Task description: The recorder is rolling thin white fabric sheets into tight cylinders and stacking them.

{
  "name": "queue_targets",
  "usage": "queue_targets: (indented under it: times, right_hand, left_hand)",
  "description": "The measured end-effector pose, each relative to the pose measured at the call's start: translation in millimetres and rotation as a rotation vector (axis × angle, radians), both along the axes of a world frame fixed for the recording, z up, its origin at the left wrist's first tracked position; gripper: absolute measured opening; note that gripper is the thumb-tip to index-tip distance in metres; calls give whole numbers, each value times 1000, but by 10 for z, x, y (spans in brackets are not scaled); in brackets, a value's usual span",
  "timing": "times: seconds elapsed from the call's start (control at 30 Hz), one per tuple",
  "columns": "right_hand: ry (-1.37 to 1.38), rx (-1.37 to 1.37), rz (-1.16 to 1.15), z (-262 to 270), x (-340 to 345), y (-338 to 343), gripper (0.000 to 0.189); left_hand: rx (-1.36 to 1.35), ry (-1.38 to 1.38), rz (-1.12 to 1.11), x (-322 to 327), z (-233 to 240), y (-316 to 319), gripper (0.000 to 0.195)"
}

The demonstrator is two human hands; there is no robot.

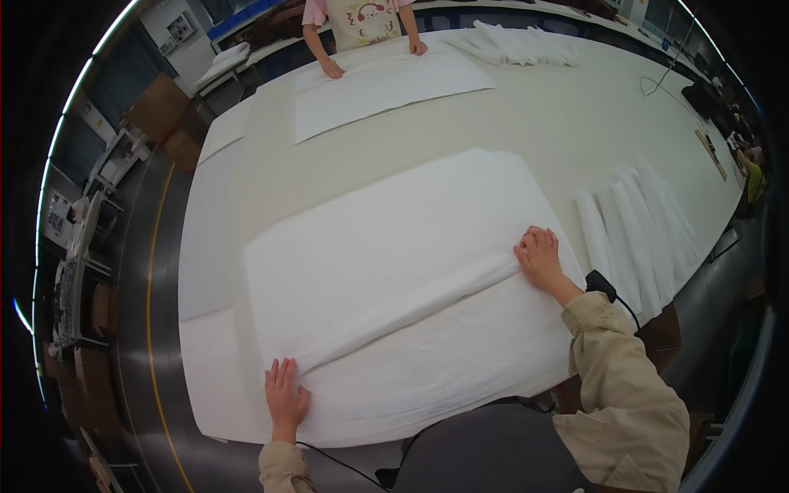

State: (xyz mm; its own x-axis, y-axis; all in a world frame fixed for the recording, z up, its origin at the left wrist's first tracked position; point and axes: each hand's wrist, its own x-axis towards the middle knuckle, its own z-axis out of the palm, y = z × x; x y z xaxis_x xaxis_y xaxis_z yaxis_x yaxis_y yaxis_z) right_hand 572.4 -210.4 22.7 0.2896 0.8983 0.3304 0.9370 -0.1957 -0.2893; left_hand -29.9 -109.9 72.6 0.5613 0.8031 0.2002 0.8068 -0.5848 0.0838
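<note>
A large white fabric sheet (400, 228) lies on a stack of similar layers before me, with a long rolled or folded ridge (407, 308) running slantwise across it. My left hand (286, 394) rests flat at the ridge's lower left end, its thumb apart from the fingers. At the upper right end, my right hand (540, 256) has its fingers curled on the cloth, pinching the ridge near the sheet's right edge. The fingertips of that hand are partly tucked into the fabric. Below the ridge, the lower layers (444, 363) show smooth with slight wrinkles.
Gathered white cloth (638, 240) lies to the right. Across the pale table (542, 123), a co-worker's hands (333, 69) touch another white sheet (388, 92), beside a crumpled cloth heap (518, 46). A ruler-like strip (711, 155) is near the right edge; cardboard boxes (163, 114) stand left.
</note>
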Motion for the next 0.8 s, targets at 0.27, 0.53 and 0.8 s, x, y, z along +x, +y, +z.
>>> queue_targets:
  times: [0.27, 0.53, 0.8]
  right_hand:
    - [-36, -96, -63, -8, 4, -52, 19]
    - [32, -203, 445, 363, -769, 78, 51]
    - [327, -308, 703, 872, -1906, 458, 37]
  left_hand:
    - [-16, 82, 295, 231, -63, 101, 54]
    - [175, -140, 18, 84, 405, -186, 56]
    - [86, -274, 24, 263, 804, -494, 48]
